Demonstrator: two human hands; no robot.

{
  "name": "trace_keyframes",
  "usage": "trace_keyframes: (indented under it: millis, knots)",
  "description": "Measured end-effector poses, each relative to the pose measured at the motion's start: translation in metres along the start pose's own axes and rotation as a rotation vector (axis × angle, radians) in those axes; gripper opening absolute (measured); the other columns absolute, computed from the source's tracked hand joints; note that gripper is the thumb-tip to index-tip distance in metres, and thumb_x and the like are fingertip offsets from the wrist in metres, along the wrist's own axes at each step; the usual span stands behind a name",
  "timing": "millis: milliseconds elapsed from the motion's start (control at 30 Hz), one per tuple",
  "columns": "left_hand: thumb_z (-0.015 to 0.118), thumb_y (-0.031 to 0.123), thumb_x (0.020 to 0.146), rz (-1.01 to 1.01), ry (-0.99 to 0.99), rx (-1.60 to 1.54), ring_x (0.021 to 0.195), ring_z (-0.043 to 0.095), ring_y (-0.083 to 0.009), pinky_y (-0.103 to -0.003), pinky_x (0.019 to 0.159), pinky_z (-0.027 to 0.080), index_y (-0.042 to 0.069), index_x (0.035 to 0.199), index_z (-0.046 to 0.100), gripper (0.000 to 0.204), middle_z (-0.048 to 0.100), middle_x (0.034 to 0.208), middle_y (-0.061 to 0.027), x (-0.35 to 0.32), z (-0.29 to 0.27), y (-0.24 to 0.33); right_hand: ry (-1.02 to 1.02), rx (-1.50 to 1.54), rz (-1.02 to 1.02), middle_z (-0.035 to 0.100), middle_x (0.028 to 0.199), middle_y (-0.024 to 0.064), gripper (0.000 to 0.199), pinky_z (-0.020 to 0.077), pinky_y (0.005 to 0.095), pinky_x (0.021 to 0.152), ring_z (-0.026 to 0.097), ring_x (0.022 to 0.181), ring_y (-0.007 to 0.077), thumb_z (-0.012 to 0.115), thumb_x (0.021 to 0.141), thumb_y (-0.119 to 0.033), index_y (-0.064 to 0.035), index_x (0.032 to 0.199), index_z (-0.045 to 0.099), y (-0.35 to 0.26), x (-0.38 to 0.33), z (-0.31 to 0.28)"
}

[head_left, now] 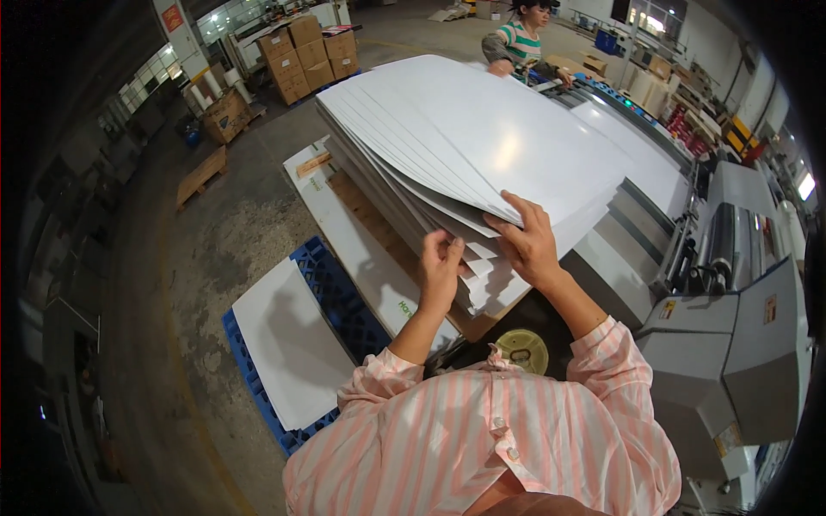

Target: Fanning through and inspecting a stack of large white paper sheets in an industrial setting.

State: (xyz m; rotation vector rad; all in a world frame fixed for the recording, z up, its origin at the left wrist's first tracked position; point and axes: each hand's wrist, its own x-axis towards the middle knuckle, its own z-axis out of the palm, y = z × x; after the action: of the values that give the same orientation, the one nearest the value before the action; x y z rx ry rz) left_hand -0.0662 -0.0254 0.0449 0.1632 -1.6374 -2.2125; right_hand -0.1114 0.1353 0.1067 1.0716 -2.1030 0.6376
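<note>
A tall stack of large white sheets (413, 129) lies in front of me, its top sheets fanned and bent up along the near left edge. At the near corner my right hand (529, 241) grips several of the upper sheets, thumb beneath and fingers on top. My left hand (440, 271) is just left of it, against the stack's lower sheet edges. Its fingers are curled toward the thumb, and what lies between them is hidden. Below the hands, the loose lower corners (490, 275) of the stack curl apart.
A blue plastic pallet (314, 258) with white sheets (288, 344) stands to the left. Large grey machinery (688, 344) fills the right side. Beyond the stack stands another person (520, 43) in a striped top. Cardboard boxes (301, 56) and a wooden pallet (202, 178) are farther left.
</note>
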Motion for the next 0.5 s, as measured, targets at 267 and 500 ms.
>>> trace_keyframes:
  millis: [267, 500]
  knots:
    - [0.052, 0.018, 0.091, -0.226, -0.235, -0.159, 0.072, 0.057, -0.0123, -0.026, 0.066, 0.050, -0.003, 0.089, 0.058, 0.022, 0.056, 0.080, -0.0035, -0.004, -0.002, 0.001, -0.116, 0.392, 0.357, 0.057, 0.114, 0.0133, 0.021, 0.0430, 0.0346, 0.082, 0.055, 0.100, 0.0250, 0.064, 0.079, -0.013, -0.0082, 0.099, 0.066, 0.016, 0.007, 0.010]
    - [0.056, 0.013, 0.086, -0.106, -0.239, 0.012, 0.069, 0.051, -0.0094, -0.024, 0.067, 0.042, -0.001, 0.077, 0.057, 0.017, 0.051, 0.075, 0.0002, -0.009, -0.007, -0.005, 0.316, 0.979, 0.844, 0.062, 0.087, 0.0054, 0.031, 0.0442, 0.0290, 0.070, 0.054, 0.078, 0.0112, 0.058, 0.088, -0.031, -0.0007, 0.090, 0.065, 0.012, 0.049, -0.028]
